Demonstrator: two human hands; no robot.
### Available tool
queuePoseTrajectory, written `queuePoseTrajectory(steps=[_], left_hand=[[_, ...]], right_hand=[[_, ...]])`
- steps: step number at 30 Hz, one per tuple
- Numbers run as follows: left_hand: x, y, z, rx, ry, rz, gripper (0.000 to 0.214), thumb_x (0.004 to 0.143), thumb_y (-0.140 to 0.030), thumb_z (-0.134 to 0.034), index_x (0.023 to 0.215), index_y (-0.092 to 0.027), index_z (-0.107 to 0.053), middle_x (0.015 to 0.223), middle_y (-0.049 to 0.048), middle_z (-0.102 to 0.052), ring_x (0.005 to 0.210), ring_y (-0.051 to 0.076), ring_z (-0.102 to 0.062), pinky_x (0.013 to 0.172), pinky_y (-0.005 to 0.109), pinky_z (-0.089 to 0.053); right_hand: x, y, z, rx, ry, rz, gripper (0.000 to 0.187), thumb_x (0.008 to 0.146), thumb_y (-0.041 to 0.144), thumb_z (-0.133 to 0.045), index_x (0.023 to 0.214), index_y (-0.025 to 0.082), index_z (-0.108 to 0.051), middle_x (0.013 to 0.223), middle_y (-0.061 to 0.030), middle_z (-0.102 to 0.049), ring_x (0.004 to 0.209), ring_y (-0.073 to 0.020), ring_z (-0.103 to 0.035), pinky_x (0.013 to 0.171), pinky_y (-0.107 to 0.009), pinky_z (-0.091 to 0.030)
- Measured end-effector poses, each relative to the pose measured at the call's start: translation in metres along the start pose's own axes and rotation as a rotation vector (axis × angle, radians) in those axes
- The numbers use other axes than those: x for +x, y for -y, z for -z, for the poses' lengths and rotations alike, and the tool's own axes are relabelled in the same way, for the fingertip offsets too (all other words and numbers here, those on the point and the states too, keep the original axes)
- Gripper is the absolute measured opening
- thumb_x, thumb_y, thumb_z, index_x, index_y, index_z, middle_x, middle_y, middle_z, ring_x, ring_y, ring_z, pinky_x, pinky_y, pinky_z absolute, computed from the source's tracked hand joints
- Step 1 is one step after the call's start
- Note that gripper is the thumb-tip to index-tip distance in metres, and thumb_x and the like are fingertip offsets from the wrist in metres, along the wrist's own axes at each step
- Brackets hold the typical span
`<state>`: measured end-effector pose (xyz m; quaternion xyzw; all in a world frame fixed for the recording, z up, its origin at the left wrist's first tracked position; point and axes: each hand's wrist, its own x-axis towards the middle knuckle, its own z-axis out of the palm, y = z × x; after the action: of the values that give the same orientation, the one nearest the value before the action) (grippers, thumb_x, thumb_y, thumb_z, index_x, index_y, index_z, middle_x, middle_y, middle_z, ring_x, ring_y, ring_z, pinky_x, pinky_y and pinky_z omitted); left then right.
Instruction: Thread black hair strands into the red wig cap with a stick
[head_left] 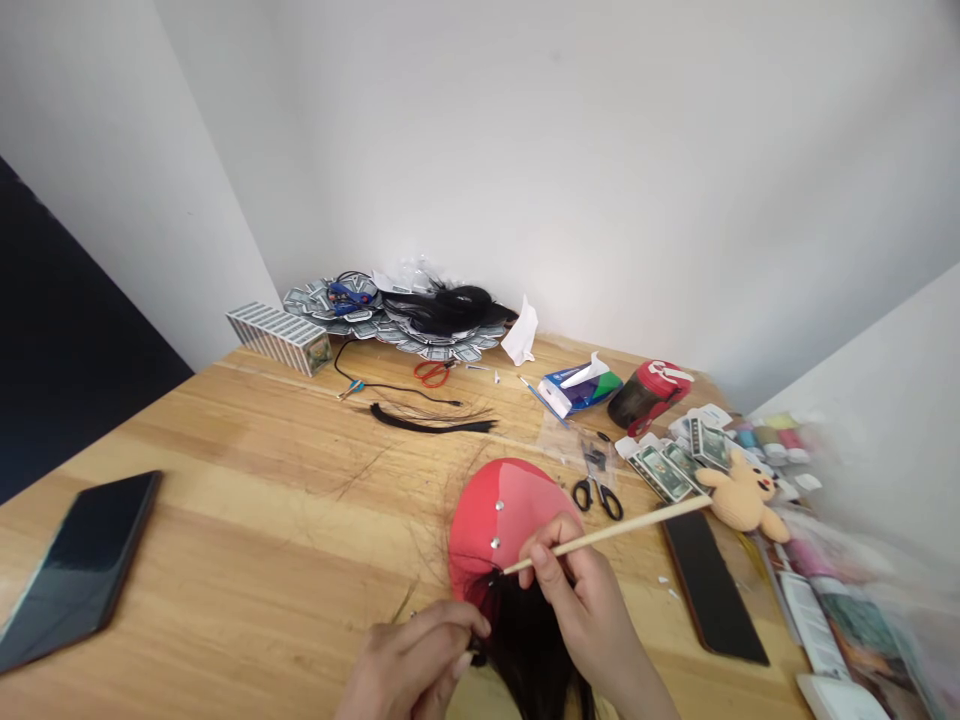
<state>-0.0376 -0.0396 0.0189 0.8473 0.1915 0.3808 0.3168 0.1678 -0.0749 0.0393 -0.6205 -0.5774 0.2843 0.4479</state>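
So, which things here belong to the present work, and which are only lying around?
In use:
- red dome
- dark hair
- pale stick, in the right hand

Apparently only lying around:
- plush toy
- blue packet
- two dark-screened devices
- red-topped container

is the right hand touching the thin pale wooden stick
Touching. The head view shows the right hand gripping the thin pale wooden stick between thumb and fingers, with no gap between them.
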Motion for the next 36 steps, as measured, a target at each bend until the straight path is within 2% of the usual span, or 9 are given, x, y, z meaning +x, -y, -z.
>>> queuePoseTrajectory(steps=[6,12,19,23,26,32,36], left_hand=[[-0.003,0.002,0.001,-0.006,0.027,0.035,0.016,0.096,-0.008,-0.046,0.098,-0.022,-0.054,0.091,0.0049,-0.073,0.071,0.013,-0.074,0.064,0.012,-0.054],[-0.001,0.003,0.002,0.0,-0.007,0.015,0.017,0.096,-0.008,-0.045,0.098,-0.022,-0.054,0.088,0.0037,-0.073,0.062,0.01,-0.072,0.062,0.011,-0.053],[-0.003,0.003,0.001,-0.012,0.01,0.018,0.023,0.091,-0.003,-0.048,0.101,-0.022,-0.056,0.092,0.0045,-0.074,0.069,0.012,-0.075,0.064,0.012,-0.053],[-0.009,0.006,-0.01,0.024,-0.045,-0.034,0.021,0.094,-0.006,-0.041,0.099,-0.021,-0.054,0.089,0.0053,-0.075,0.059,0.01,-0.071,0.055,0.012,-0.051],[-0.009,0.006,-0.013,0.049,-0.037,-0.057,0.021,0.095,-0.005,-0.04,0.097,-0.021,-0.053,0.089,0.005,-0.075,0.055,0.009,-0.07,0.052,0.012,-0.049],[-0.002,0.001,0.002,-0.045,-0.006,0.034,0.02,0.094,-0.006,-0.045,0.099,-0.022,-0.055,0.093,0.0036,-0.073,0.069,0.01,-0.073,0.067,0.012,-0.054],[0.0,0.001,0.006,-0.077,-0.029,0.073,0.021,0.094,-0.006,-0.046,0.099,-0.022,-0.058,0.093,0.0032,-0.072,0.08,0.011,-0.073,0.073,0.012,-0.053]], right_hand=[[0.002,0.0,0.002,0.009,0.012,-0.009,0.036,0.102,0.045,-0.041,0.076,0.022,-0.052,0.067,-0.0001,-0.061,0.061,-0.0151,-0.058,0.059,-0.025,-0.044],[0.002,0.001,0.002,0.022,0.02,-0.022,0.039,0.101,0.047,-0.041,0.074,0.022,-0.052,0.066,0.0003,-0.059,0.059,-0.0142,-0.055,0.057,-0.024,-0.042],[0.002,0.002,0.002,0.042,0.026,-0.045,0.036,0.101,0.046,-0.042,0.077,0.022,-0.053,0.068,-0.0002,-0.061,0.057,-0.0139,-0.052,0.055,-0.024,-0.04],[0.001,0.002,0.001,0.05,0.035,-0.051,0.035,0.1,0.046,-0.044,0.078,0.022,-0.055,0.068,-0.0005,-0.063,0.057,-0.0138,-0.052,0.055,-0.024,-0.04],[0.0,0.002,0.001,0.064,0.036,-0.059,0.035,0.1,0.047,-0.044,0.078,0.022,-0.055,0.069,-0.0007,-0.065,0.055,-0.0134,-0.051,0.054,-0.024,-0.039],[0.0,0.005,0.003,0.074,0.048,-0.078,0.036,0.1,0.047,-0.045,0.077,0.021,-0.054,0.07,-0.0013,-0.065,0.059,-0.0142,-0.053,0.054,-0.024,-0.038],[0.002,0.008,0.004,0.076,0.069,-0.082,0.037,0.099,0.049,-0.046,0.076,0.021,-0.055,0.068,-0.0006,-0.063,0.058,-0.0141,-0.052,0.054,-0.024,-0.038]])
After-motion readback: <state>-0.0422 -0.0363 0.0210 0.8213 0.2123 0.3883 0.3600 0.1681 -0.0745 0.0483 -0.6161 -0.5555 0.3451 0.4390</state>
